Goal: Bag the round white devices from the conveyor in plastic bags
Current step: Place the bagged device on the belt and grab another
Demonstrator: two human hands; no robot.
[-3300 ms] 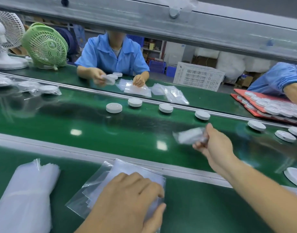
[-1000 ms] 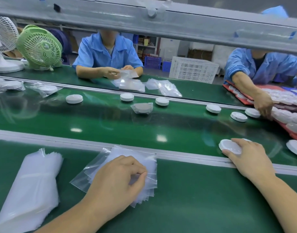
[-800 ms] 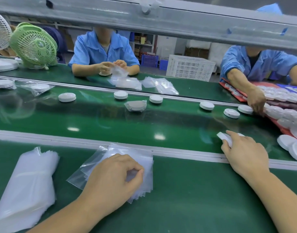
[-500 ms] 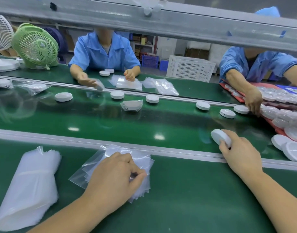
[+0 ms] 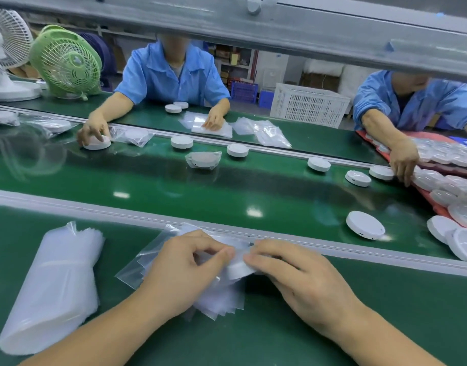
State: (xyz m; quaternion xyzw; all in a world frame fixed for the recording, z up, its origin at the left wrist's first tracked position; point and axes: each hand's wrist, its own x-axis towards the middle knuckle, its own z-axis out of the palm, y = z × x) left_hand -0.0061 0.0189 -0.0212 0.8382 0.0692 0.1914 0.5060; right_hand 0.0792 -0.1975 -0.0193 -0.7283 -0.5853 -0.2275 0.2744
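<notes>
Right hand (image 5: 303,280): 0.5 s ago it gripped a white device (image 5: 239,268) at the belt edge; now it holds it at the bag stack (image 5: 216,294).
Left hand (image 5: 186,270): fingers pinched on the top bag, lifting its mouth.
Device: touching the bag opening, between both hands; whether it is partly inside, I cannot tell.
Meaning: pickup is done and insertion is starting.
Belt (image 5: 227,191): 1 loose device (image 5: 365,228) waits near the right.

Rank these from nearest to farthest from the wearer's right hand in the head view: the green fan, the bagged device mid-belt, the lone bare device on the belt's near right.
From the right hand:
1. Bare device, near right of belt.
2. Bagged device, mid-belt.
3. Green fan, far left.
</notes>
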